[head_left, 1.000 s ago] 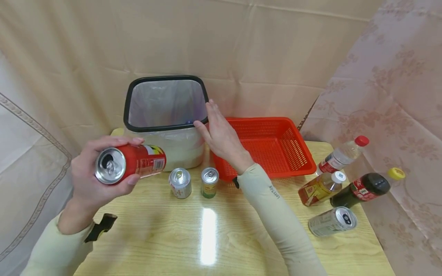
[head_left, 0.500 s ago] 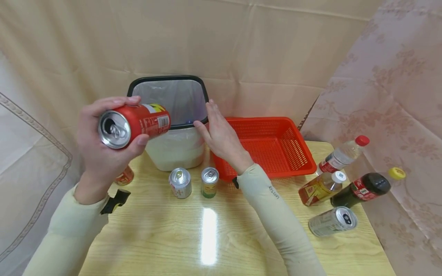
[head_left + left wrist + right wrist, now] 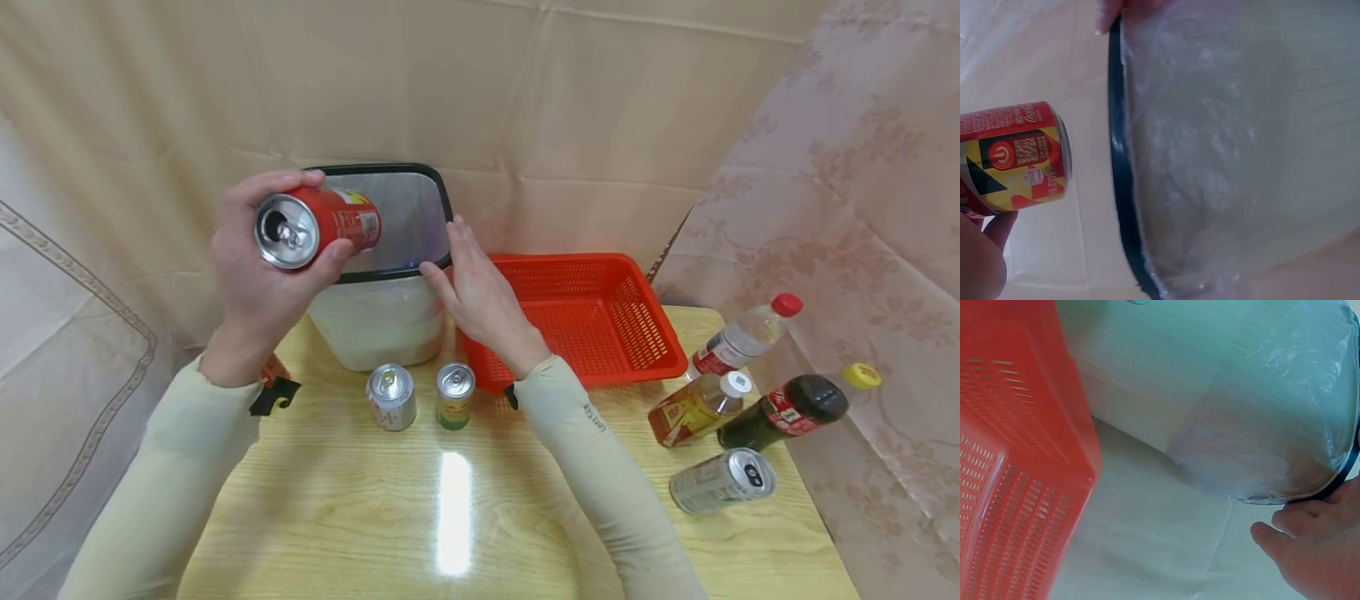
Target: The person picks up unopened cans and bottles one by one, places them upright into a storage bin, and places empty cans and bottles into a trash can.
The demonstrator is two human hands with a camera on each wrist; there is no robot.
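My left hand (image 3: pixel 264 258) grips a red soda can (image 3: pixel 341 218) on its side, fingers and thumb round it, its opened top toward me. The can overlaps the left part of the mouth of a bin (image 3: pixel 382 321) lined with a clear bag. In the left wrist view the can's base (image 3: pixel 1065 150) faces the bin's dark rim (image 3: pixel 1121 150), with a gap between. My right hand (image 3: pixel 487 296) lies at the rim's right corner, fingers straight. In the right wrist view its fingertips (image 3: pixel 1294 520) are right at the rim, partly hidden behind it.
A silver can (image 3: pixel 392 398) and a small green-yellow can (image 3: pixel 454 398) stand before the bin. A red basket (image 3: pixel 577 321) is right of it. Several bottles, one of cola (image 3: pixel 783 412), and a grey can (image 3: pixel 720 482) stand at right. My left wrist partly covers another red can (image 3: pixel 274 368).
My left hand has carried the red can up and to the right, from left of the bin to over its mouth. The right hand has stayed at the rim.
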